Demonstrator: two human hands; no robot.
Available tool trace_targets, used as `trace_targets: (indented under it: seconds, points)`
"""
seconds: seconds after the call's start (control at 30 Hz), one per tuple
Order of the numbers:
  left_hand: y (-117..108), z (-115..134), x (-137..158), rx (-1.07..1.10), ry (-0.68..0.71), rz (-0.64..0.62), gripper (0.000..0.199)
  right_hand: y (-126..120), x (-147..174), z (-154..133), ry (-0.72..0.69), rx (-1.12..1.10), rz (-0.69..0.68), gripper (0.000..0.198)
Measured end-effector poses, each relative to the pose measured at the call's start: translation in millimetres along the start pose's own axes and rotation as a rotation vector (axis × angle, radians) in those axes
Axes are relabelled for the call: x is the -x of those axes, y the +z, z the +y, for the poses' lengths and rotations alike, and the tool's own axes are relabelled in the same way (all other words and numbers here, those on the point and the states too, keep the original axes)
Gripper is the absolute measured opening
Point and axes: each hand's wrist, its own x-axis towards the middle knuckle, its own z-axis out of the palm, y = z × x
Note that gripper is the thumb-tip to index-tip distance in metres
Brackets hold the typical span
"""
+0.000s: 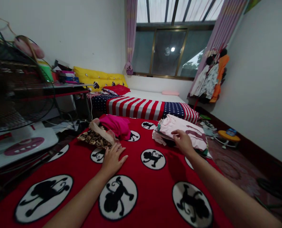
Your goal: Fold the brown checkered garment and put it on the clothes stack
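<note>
Hands reach out over a red blanket printed with black monkey silhouettes in white circles [155,196], spread across the near part of the bed. The left hand [112,158] lies flat, palm down and fingers spread, on that blanket, its fingertips touching the near edge of a brown-and-cream patterned garment with a tan strap [95,136]. Just behind this garment lies a crumpled bright pink cloth [117,125]. The right hand [183,141] rests on the near edge of a stack of folded pale pink and white clothes [186,129], fingers curled against the top piece; whether it grips the fabric or only presses on it cannot be told. The stack sits at the blanket's far right part, well apart from the patterned garment.

Beyond the blanket a stars-and-stripes bedcover [141,107] stretches toward a yellow pillow [98,77] at the wall. A large dark fan cage [15,82] stands on the left, and clothes hang beside the purple curtain [214,76] on the right.
</note>
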Motion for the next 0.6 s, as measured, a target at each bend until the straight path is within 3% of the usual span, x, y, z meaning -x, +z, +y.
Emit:
trace_targets:
  seconds: [0.07,0.13,0.3,0.47,0.57,0.6]
  points:
    - [-2.8,-2.9,-2.4,0.023,0.003,0.013,0.037,-11.1,-32.9,8.8,-0.009,0.324,-0.076,0.045]
    - [-2.2,-6.1,-2.9,0.048,0.004,0.029,0.035,-15.1,-51.5,11.8,-0.012,0.481,-0.179,0.052]
    - [2.6,-15.8,-1.9,0.174,0.022,0.095,0.026,-23.8,-54.7,2.1,-0.005,0.608,-0.269,0.033]
    - [-2.5,-13.4,-3.1,0.371,0.015,0.288,0.028,-48.3,-21.2,-43.6,-0.045,0.682,-0.313,0.022]
    - [-20.1,-5.5,-2.3,0.545,-0.032,0.4,0.029,-61.5,27.0,-93.2,-0.195,0.622,-0.367,0.017]
    - [-30.3,-2.6,-1.7,0.614,-0.056,0.421,0.03,-64.5,49.2,-109.4,-0.339,0.501,-0.422,0.019]
